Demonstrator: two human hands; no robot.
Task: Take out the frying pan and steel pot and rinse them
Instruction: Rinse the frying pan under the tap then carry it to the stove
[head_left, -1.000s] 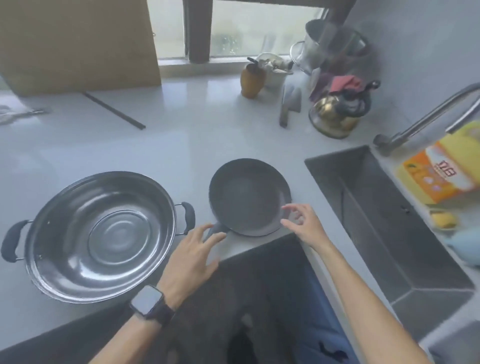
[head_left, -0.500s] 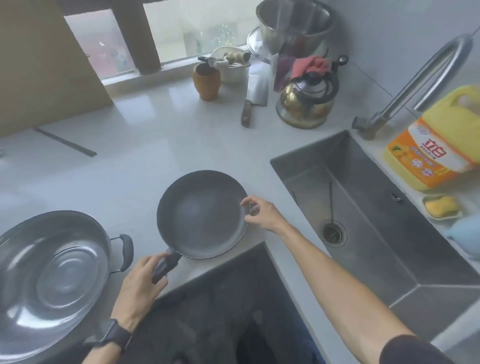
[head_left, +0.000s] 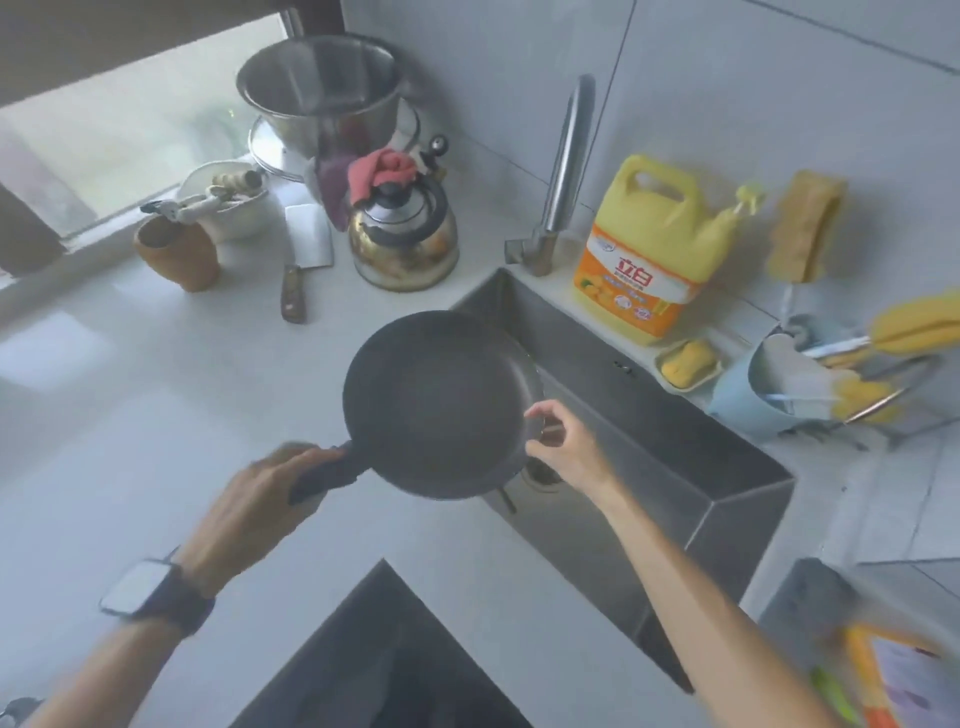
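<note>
**Frying pan carried to the sink edge**

The left hand (head_left: 260, 499) is wrapped shut around the dark handle (head_left: 324, 475) of the frying pan (head_left: 434, 402), fingers curled over the grip. The right hand (head_left: 563, 447) sits at the pan's rim at about 4 o'clock, thumb and fingers loosely curled and steadying the edge; whether it truly pinches the rim cannot be told through the blur.

The pan is held level and open side up, straddling the near-left lip of the steel sink (head_left: 675, 467), part over the white bench (head_left: 130, 415), part over the basin. Its long axis runs from the handle at 8 o'clock to the far rim at 2 o'clock, pointing toward the faucet (head_left: 563, 171), which stands at 1 o'clock from the pan, well apart. The right hand is the nearer one to the faucet, so I judge it would be the one to free itself and start the water while the left bears the pan.

No water is seen running. The steel pot of the task is not in view.

At 2 o'clock, just beside the faucet base, stands a yellow detergent jug (head_left: 652, 244); its orange label carries large Chinese characters that appear to read 立白, the smaller print unreadable.
</note>
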